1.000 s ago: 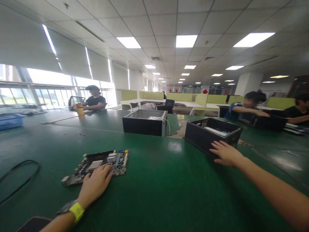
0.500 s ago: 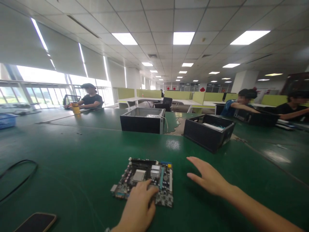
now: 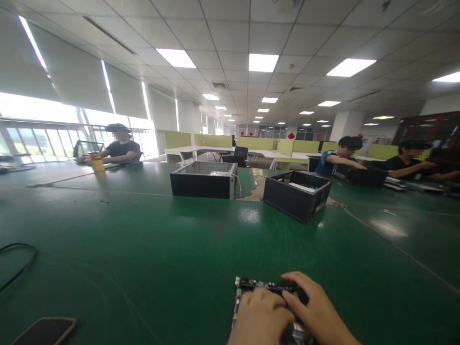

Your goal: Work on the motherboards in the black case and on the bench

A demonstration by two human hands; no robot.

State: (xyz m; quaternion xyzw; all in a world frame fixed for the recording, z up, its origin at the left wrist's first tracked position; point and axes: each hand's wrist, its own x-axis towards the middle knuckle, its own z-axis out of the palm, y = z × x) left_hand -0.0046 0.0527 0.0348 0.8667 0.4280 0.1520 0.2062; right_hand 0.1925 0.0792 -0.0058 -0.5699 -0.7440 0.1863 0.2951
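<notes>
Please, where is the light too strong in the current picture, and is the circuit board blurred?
Head view: the windows at left wash out nearly white, and glare spots the green table; also head view: the circuit board looks soft, partly hidden by the left hand and right hand.

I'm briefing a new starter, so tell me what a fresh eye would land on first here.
Probably the left hand and right hand, close together over a circuit board at the bottom, right of centre. Next come two dark computer cases farther back on the broad green table: the left case near the middle, the right case set at an angle beside it.
</notes>
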